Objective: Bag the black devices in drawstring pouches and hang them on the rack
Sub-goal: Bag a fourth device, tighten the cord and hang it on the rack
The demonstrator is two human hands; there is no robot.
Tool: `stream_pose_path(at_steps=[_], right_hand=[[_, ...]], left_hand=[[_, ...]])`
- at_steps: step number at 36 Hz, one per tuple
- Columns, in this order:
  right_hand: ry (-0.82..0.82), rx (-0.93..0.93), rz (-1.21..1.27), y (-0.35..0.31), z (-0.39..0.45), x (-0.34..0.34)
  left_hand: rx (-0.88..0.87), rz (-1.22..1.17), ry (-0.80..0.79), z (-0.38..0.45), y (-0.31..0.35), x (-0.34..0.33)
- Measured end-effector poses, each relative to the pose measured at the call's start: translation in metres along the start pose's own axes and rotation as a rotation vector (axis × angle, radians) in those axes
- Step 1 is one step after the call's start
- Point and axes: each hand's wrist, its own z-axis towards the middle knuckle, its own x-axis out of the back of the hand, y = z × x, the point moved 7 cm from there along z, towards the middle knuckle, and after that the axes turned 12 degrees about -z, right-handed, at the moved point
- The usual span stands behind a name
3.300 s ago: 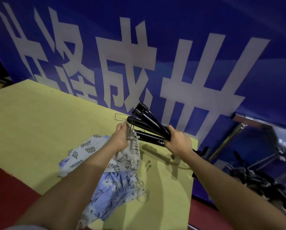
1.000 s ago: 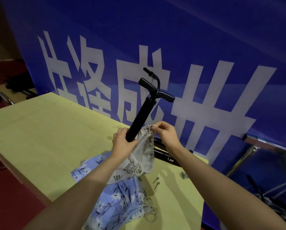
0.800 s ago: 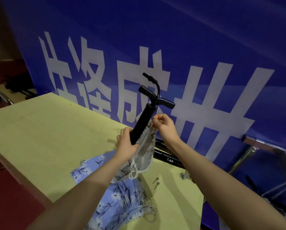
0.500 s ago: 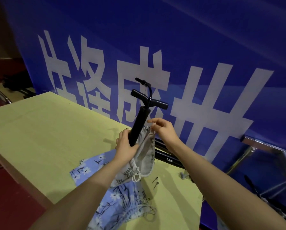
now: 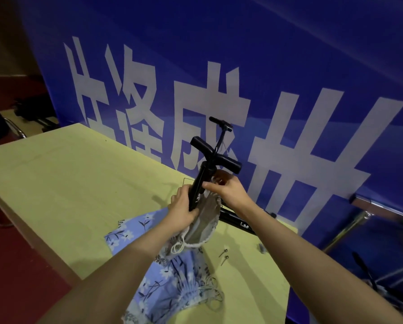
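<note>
Grip, left hand (image 5: 183,212): curled round the lower barrel of the black pump (image 5: 201,181) together with the gathered mouth of the grey pouch (image 5: 206,217).
Grip, right hand (image 5: 228,191): fingertips pinching the pouch rim beside the barrel, just under the T-handle.
Location of pump: held above the yellow-green table (image 5: 55,178), tilted slightly right, lower end inside the pouch, T-handle and hose end standing clear above.
Handling, pump: judged rigid and smooth (likely to slide through cloth); best taken by the barrel, not the thin hose.
Handling, pouch: soft, limp, light; best held at the rim or by the white cord (image 5: 179,246) hanging below the left wrist.
Pose: both forearms reaching forward and converging; left wrist low, right wrist higher and bent inward.
Further right: second black pump (image 5: 236,220) lying on the table behind the hands; small metal pins (image 5: 224,253) near the blue floral pouches (image 5: 170,284).
</note>
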Motion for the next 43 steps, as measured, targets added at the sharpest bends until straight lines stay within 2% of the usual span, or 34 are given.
stream_pose_path(at_steps=[3, 5, 8, 10, 12, 15, 18, 23, 27, 31, 34, 36, 41, 43], right_hand=[[0.006, 0.002, -0.051, 0.011, -0.001, -0.008], [0.005, -0.012, -0.065, 0.019, -0.002, -0.012], [0.039, -0.025, -0.035, 0.029, -0.003, -0.013], [0.051, -0.023, 0.001, 0.03, -0.004, -0.012], [0.035, -0.018, 0.049, 0.031, -0.003, -0.013], [0.006, -0.013, 0.104, 0.03, -0.003, -0.014], [-0.041, -0.011, 0.089, 0.031, -0.005, -0.016], [-0.1, -0.097, -0.053, 0.041, -0.011, -0.005], [0.064, -0.028, -0.207, 0.036, -0.009, 0.016], [0.244, 0.051, -0.507, 0.024, -0.009, 0.032], [0.324, 0.095, -0.595, 0.012, -0.009, 0.038], [0.376, 0.081, -0.536, 0.008, -0.009, 0.041], [0.447, -0.034, -0.082, 0.002, -0.007, 0.043], [0.445, -0.002, -0.03, -0.007, -0.004, 0.044]], left_hand=[[-0.003, -0.065, 0.022, -0.001, -0.002, 0.002], [-0.058, -0.098, 0.105, -0.002, 0.002, 0.01], [-0.261, -0.106, 0.307, -0.012, 0.024, 0.031], [-0.415, -0.011, 0.366, -0.019, 0.046, 0.04], [-0.547, 0.108, 0.343, -0.02, 0.071, 0.041], [-0.637, 0.245, 0.169, -0.014, 0.104, 0.03], [-0.643, 0.307, -0.001, -0.004, 0.114, 0.016], [-0.587, 0.285, 0.019, 0.005, 0.118, 0.015], [-0.555, 0.281, 0.056, 0.007, 0.121, 0.019], [-0.591, 0.294, 0.056, 0.006, 0.123, 0.021], [-0.614, 0.273, 0.042, 0.004, 0.124, 0.021], [-0.612, 0.252, 0.045, 0.003, 0.123, 0.022], [-0.615, 0.263, 0.052, 0.002, 0.121, 0.027], [-0.614, 0.27, 0.051, 0.002, 0.121, 0.028]])
